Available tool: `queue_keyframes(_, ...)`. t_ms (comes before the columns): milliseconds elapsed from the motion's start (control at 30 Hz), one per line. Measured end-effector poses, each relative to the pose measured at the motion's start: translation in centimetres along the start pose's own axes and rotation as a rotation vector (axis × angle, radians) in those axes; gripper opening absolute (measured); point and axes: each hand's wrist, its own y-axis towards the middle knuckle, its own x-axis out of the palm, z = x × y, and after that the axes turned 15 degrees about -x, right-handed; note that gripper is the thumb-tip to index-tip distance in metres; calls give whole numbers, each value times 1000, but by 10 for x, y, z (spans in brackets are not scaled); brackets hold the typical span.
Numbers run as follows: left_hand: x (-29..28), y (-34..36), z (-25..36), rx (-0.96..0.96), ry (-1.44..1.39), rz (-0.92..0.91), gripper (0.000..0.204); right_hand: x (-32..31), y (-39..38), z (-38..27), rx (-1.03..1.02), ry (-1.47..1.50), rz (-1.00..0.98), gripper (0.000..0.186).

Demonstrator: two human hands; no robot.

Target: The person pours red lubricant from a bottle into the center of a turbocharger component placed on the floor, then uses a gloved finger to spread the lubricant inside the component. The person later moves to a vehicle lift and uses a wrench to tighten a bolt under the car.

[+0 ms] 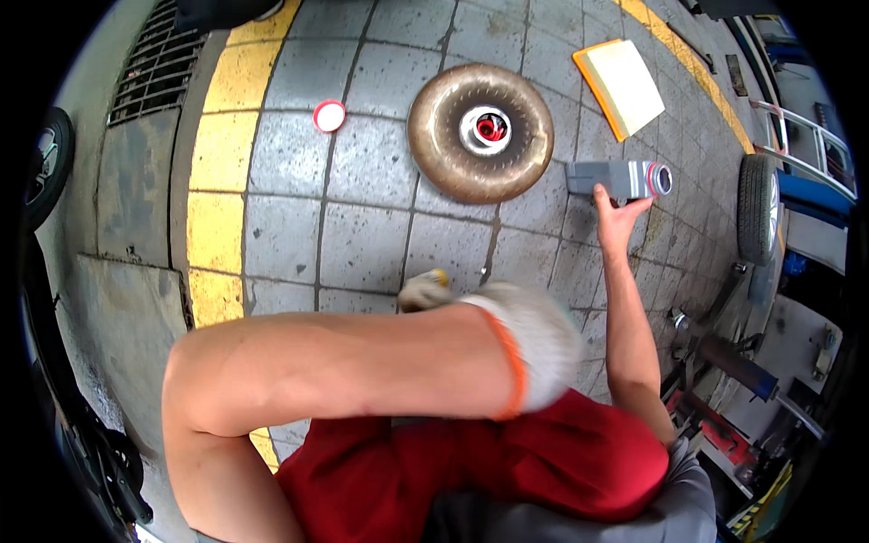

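My right hand (619, 215), bare, reaches forward and grips a grey plastic bottle (605, 178) with a red ring at its uncapped neck. The neck points right; I cannot tell whether the bottle touches the floor. My left hand (540, 348), in a whitish knit glove with an orange cuff, crosses in front of my body. Motion smears it and its fingers do not show. Left of the bottle, a round brown metal torque converter (434, 136) lies on the tiles, with red visible in its central opening. A red cap (329, 116) with a pale inside lies farther left.
A pleated air filter (625, 89) with an orange edge lies at the far right. A wheel (759, 208) and tools stand along the right side. A whitish, yellow-tipped item (425, 290) shows beyond my left forearm. At left are a floor grate (158, 59) and yellow stripe (217, 154).
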Motion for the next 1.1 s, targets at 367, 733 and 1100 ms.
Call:
queue_keyframes(367, 9, -19, 50, 338, 157, -51, 24, -17, 5, -13, -23, -58, 31, 109)
queue_keyframes(733, 22, -27, 35, 294, 299, -25, 21, 3, 1, -5, -41, 4, -14, 126)
queue_keyframes(1100, 19, -25, 37, 185, 392, -83, 20, -4, 6, 4, -47, -72, 3, 132)
